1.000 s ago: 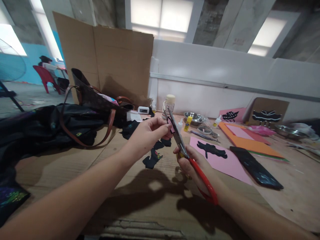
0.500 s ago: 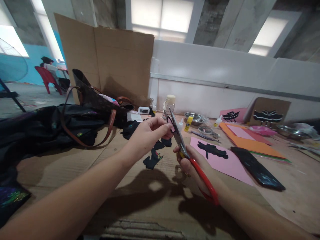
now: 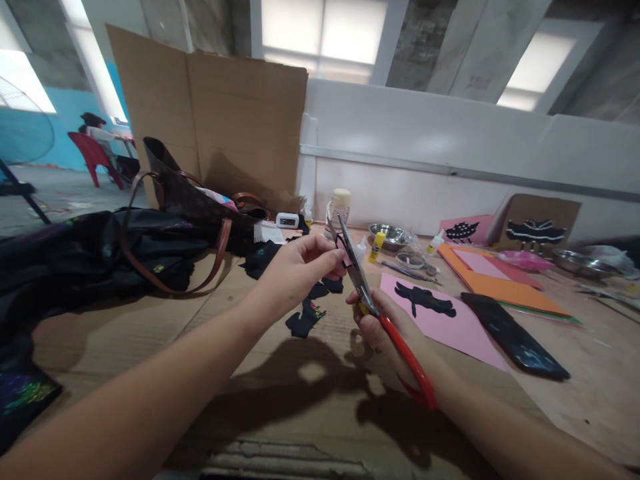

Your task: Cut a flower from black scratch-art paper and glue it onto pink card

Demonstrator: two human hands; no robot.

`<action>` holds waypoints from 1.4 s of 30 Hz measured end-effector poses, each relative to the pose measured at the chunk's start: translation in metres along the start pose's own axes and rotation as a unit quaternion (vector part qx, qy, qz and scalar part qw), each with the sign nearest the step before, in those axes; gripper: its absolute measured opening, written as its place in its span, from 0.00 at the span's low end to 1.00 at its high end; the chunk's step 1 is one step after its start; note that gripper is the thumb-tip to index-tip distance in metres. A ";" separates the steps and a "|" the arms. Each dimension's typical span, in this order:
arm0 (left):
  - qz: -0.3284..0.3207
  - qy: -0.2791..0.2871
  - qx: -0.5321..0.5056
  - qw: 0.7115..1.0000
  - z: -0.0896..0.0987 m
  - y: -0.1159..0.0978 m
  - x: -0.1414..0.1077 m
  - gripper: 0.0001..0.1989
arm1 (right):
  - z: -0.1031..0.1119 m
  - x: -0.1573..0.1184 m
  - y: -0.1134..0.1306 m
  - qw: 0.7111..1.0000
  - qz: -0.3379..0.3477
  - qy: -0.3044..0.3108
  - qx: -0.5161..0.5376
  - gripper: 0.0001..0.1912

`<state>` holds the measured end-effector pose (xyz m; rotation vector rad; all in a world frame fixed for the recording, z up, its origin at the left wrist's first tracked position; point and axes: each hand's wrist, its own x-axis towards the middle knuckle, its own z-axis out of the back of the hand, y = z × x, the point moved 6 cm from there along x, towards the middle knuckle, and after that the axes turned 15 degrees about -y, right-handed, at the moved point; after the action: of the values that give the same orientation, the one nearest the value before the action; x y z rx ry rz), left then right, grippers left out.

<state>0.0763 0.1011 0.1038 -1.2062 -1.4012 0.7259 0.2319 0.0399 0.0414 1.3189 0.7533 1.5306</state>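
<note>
Almost nothing has moved since half a second ago: my left hand (image 3: pixel 306 268) pinches a small dark-edged scrap (image 3: pixel 343 256) between the parted red-handled scissors (image 3: pixel 412 363) my right hand (image 3: pixel 380 321) grips, so closing them carelessly could nick me or miscut it.

Free room over the cardboard (image 3: pixel 280 413) below the red scissors (image 3: pixel 393 333); black scraps (image 3: pixel 303 323) beyond, handbag (image 3: pixel 187 197) left
</note>
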 end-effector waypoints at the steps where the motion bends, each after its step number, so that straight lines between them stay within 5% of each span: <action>1: -0.002 0.002 0.003 1.000 0.000 0.000 0.000 0.13 | 0.000 0.000 0.000 1.000 -0.001 0.002 0.002 0.30; 28: -0.001 0.018 -0.028 0.999 -0.002 0.003 0.000 0.12 | 0.001 0.000 -0.008 1.000 -0.023 0.001 0.000 0.32; 42: 0.007 0.017 -0.013 1.000 -0.001 0.003 0.002 0.11 | -0.001 0.000 0.010 0.999 -0.034 0.008 -0.033 0.36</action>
<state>0.0785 0.1032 0.1020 -1.2446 -1.3794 0.6965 0.2288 0.0363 0.0497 1.2226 0.7431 1.5010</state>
